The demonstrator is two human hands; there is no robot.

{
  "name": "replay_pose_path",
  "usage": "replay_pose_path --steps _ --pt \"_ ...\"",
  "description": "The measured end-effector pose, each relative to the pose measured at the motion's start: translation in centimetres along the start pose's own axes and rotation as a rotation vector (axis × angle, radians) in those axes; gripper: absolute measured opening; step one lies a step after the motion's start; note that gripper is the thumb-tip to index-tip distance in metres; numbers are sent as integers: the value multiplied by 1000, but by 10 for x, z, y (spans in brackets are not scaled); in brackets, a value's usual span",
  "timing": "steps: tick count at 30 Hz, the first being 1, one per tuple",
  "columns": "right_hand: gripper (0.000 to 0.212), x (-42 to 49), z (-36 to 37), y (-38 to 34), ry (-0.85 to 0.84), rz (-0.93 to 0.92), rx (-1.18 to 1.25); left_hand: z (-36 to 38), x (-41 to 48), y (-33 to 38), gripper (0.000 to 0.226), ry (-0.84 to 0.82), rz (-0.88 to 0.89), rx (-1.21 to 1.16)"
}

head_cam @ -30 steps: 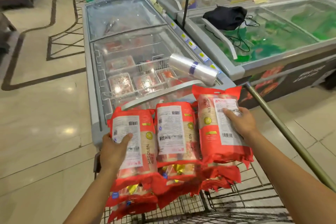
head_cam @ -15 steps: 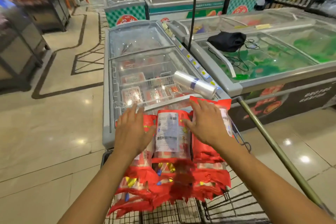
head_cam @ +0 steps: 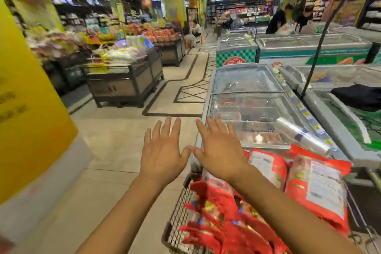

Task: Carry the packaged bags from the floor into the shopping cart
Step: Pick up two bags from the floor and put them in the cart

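1. while both hands hover empty, the left hand and right hand are spread flat, palms down, fingers straight and apart, thumbs nearly touching. the left is over the floor just outside the cart's left edge, the right above that edge.
2. the packaged bags lie in the shopping cart: two stand label-out against its far end, close to the freezer, and more are heaped, blurred, toward the near left corner. no bag shows on the floor in view.
3. handling, as i judge it: glossy red film over a flat block, so likely light to middling, slick on the faces, soft at the crimped ends. what is inside cannot be read.
4. where to hold: palms on the two broad faces, or fingers round a long side. the crimped seam looks a poor handle, apt to slip or tear.
5. several carried together could slide apart, so squeeze from the outer faces.
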State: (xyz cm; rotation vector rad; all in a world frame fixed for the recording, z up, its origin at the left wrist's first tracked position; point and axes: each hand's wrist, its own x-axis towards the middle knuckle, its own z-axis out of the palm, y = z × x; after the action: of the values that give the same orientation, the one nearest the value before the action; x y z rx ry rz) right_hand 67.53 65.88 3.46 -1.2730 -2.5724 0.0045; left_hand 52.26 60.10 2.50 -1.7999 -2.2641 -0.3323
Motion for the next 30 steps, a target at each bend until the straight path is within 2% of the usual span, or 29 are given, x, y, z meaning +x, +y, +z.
replay_pose_path --steps 9,21,30 --pt "77 25 2 -136 -82 -321 72 -52 -73 -113 82 15 -365 57" --pt "77 42 19 -320 -149 -636 94 -90 -167 -261 85 52 -639 151" --pt "84 21 33 -506 -174 -944 149 -130 -294 -378 85 82 -940 219"
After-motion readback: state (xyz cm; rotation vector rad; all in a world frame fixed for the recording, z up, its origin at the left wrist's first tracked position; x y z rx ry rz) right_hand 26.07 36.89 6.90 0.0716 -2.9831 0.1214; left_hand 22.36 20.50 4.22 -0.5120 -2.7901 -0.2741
